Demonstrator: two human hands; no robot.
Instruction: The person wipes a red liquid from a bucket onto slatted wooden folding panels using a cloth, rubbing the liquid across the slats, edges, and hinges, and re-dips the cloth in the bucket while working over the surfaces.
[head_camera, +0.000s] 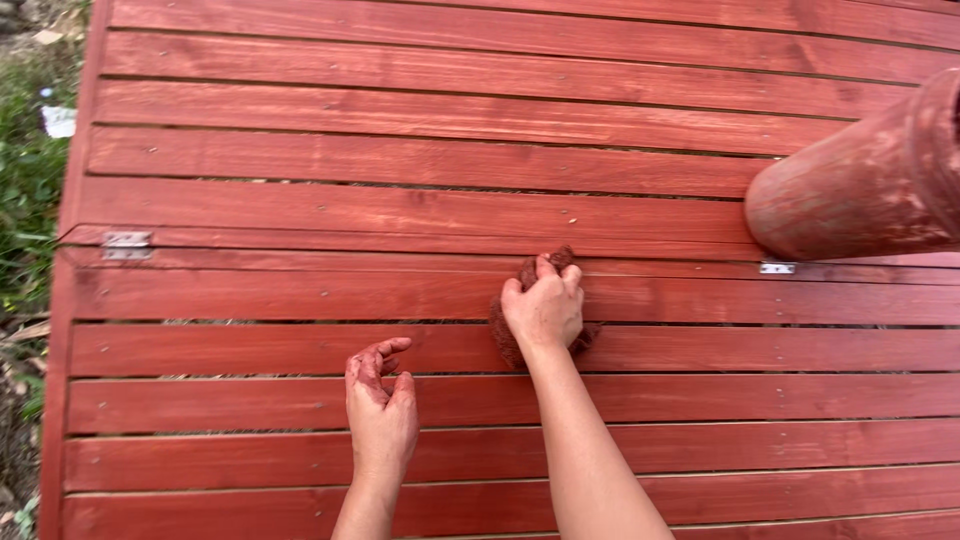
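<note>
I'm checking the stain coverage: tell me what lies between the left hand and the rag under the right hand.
In the head view, only bare red-stained slats and one gap between them separate the left hand from the rag under the right hand.

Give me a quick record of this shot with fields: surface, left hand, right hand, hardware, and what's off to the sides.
Surface: red-stained slatted wooden panel, narrow gaps between boards
Left hand: left hand resting on a slat, fingers stained red, holding nothing
Right hand: right hand pressing a stained rag onto the slats
Hardware: metal hinge at the left edge, small metal bracket at right
Right side: stained round post
Left side: grass beyond the panel edge
</note>
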